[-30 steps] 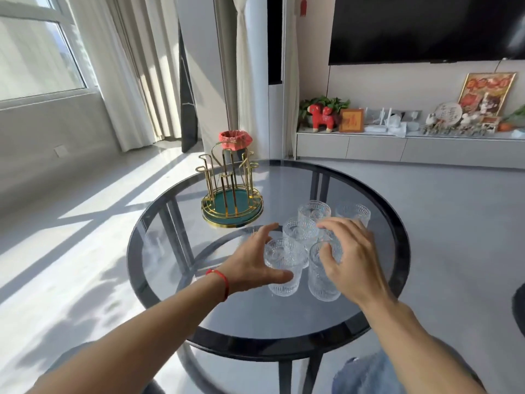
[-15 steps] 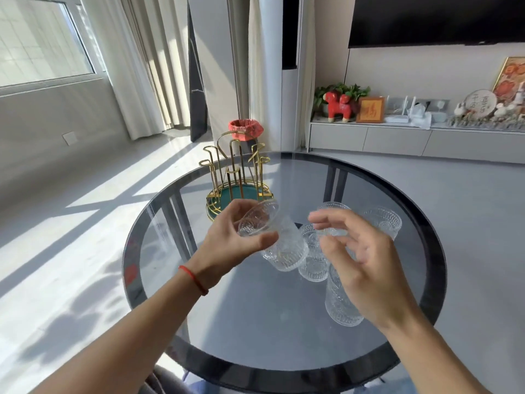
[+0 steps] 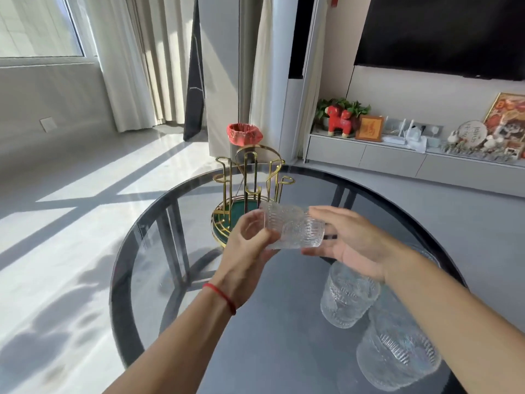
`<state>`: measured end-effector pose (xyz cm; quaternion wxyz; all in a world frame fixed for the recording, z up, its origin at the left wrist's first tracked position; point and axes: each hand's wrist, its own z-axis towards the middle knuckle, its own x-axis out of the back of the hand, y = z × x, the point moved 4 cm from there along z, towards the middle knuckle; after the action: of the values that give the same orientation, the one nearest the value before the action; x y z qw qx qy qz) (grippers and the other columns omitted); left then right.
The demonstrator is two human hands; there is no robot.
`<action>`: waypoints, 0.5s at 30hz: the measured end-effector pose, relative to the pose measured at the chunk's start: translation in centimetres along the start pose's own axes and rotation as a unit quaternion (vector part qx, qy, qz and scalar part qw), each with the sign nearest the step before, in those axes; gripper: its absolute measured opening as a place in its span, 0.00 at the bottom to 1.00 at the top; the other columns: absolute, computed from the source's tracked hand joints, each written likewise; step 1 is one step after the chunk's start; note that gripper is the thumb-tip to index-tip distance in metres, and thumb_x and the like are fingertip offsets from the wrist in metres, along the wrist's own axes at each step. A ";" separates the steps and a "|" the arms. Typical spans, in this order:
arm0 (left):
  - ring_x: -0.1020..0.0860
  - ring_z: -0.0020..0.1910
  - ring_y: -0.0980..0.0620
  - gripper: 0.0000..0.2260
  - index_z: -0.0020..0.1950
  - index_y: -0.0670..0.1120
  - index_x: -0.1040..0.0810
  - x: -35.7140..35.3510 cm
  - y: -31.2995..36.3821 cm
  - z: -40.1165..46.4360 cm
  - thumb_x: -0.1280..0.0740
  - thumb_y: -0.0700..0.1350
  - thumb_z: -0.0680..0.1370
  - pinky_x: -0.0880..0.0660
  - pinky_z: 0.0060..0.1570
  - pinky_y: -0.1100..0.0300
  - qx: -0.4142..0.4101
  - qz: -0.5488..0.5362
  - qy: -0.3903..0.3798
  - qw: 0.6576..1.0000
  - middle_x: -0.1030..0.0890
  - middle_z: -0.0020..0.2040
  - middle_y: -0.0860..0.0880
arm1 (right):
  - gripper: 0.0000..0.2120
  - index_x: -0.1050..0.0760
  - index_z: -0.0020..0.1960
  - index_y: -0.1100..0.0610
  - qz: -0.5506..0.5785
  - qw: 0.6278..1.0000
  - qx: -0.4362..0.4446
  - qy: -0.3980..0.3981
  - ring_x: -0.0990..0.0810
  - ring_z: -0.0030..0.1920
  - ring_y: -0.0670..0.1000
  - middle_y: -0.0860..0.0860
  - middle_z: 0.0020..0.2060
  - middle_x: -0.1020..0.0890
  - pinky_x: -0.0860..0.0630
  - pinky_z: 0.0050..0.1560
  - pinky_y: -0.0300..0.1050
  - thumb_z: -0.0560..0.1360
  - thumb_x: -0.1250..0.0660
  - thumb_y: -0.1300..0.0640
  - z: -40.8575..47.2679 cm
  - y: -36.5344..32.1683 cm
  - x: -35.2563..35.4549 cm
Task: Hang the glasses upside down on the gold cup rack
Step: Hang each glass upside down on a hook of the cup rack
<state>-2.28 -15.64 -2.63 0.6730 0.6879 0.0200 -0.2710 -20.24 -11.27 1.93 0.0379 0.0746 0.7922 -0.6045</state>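
So we're standing over the round dark glass table (image 3: 176, 280), and we'll place everything off the gold cup rack (image 3: 250, 191), which sits toward the far side of the tabletop. It's got a green tray base and thin gold prongs sticking up, and all of the prongs we can see are bare.

Left of the rack it's just sunlit floor, curtains and a window. Right behind it, on the floor past the table edge, there's a small bin with a red liner (image 3: 245, 135).

Just in front of the rack, our left hand (image 3: 244, 257) has a ribbed clear glass (image 3: 292, 228) lifted off the table and tipped on its side. Thumb and fingers are curled around its left end, so that hand is closed on it. There's a red string bracelet (image 3: 220, 295) on that wrist.

Our right hand (image 3: 352, 245) is at the other end of the same glass, fingers spread fairly wide and loose; whether it's actually touching the glass, we can't tell.

Nearer to us and right of the rack, two more ribbed glasses (image 3: 348, 297) stand upright on the table, partly under our right forearm; the closer one (image 3: 397, 356) is blurry.

Far right of the rack, against the wall, there's a low cabinet (image 3: 397, 163) with a red horse figurine (image 3: 339, 120) and framed pictures, under a dark TV (image 3: 443, 32).
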 end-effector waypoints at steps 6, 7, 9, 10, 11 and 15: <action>0.27 0.66 0.53 0.28 0.65 0.52 0.22 3.3 -2.4 1.0 0.32 0.65 0.70 0.26 0.66 0.50 -0.143 0.484 0.014 0.863 0.23 0.65 0.52 | 0.21 0.23 0.67 0.56 -0.160 0.976 0.069 0.129 0.16 0.53 0.51 0.56 0.58 0.16 0.17 0.51 0.55 0.76 0.24 0.59 0.1 -2.2 3.4; 0.30 0.69 0.50 0.28 0.66 0.51 0.23 4.0 -2.9 1.2 0.35 0.65 0.71 0.27 0.68 0.47 -0.162 0.555 0.025 0.815 0.25 0.68 0.50 | 0.22 0.23 0.68 0.55 -0.188 0.964 0.090 0.163 0.16 0.53 0.50 0.53 0.57 0.16 0.17 0.50 0.54 0.76 0.23 0.59 0.1 -2.8 4.0; 0.36 0.75 0.45 0.28 0.69 0.53 0.26 5.2 -4.1 1.5 0.37 0.64 0.72 0.31 0.71 0.42 -0.160 0.641 0.024 0.751 0.30 0.74 0.48 | 0.24 0.24 0.70 0.55 -0.208 0.940 0.140 0.231 0.16 0.53 0.49 0.51 0.58 0.17 0.16 0.51 0.55 0.76 0.24 0.57 0.5 -4.4 5.3; 0.37 0.76 0.44 0.28 0.70 0.55 0.27 5.7 -4.6 1.6 0.37 0.64 0.72 0.32 0.72 0.41 -0.149 0.662 0.026 0.734 0.32 0.74 0.48 | 0.25 0.25 0.72 0.54 -0.208 0.927 0.165 0.263 0.16 0.53 0.50 0.51 0.60 0.18 0.15 0.52 0.56 0.77 0.24 0.56 0.8 -5.4 5.9; 0.36 0.76 0.43 0.28 0.71 0.56 0.29 6.0 -5.1 1.8 0.36 0.64 0.73 0.33 0.72 0.42 -0.137 0.676 0.030 0.724 0.32 0.74 0.48 | 0.26 0.26 0.73 0.54 -0.212 0.914 0.188 0.292 0.16 0.55 0.51 0.51 0.63 0.19 0.15 0.54 0.57 0.77 0.24 0.54 1.3 -6.5 6.4; 0.38 0.77 0.39 0.31 0.76 0.60 0.36 5.7 -6.7 2.2 0.40 0.67 0.74 0.36 0.73 0.40 -0.123 0.734 0.026 0.668 0.33 0.74 0.43 | 0.29 0.26 0.74 0.50 -0.248 0.867 0.296 0.315 0.20 0.66 0.54 0.49 0.69 0.23 0.14 0.45 0.46 0.74 0.25 0.48 5.3 -11.9 5.4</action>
<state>-0.79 -18.97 -10.90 0.7325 0.3978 -0.4406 0.3332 -27.64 -19.04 11.02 -0.3886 0.0694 0.5387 -0.7444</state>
